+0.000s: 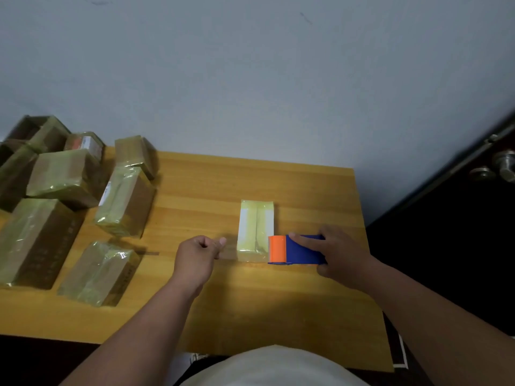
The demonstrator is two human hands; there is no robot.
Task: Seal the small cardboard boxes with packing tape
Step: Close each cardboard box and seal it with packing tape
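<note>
A small box [255, 224] wrapped in yellowish clear tape lies on the wooden table [250, 302], near its middle right. My right hand [334, 254] grips a blue tape dispenser [301, 250] with an orange roller, pressed against the box's near right corner. A strip of clear tape [227, 250] stretches leftward from the box's near end. My left hand [199, 253] pinches the free end of that strip, fingers curled, just left of the box.
Several tape-wrapped cardboard boxes [122, 201] are piled at the table's left side and back left corner. A pale wall stands behind the table. A dark door with a metal knob [504, 165] is at the right.
</note>
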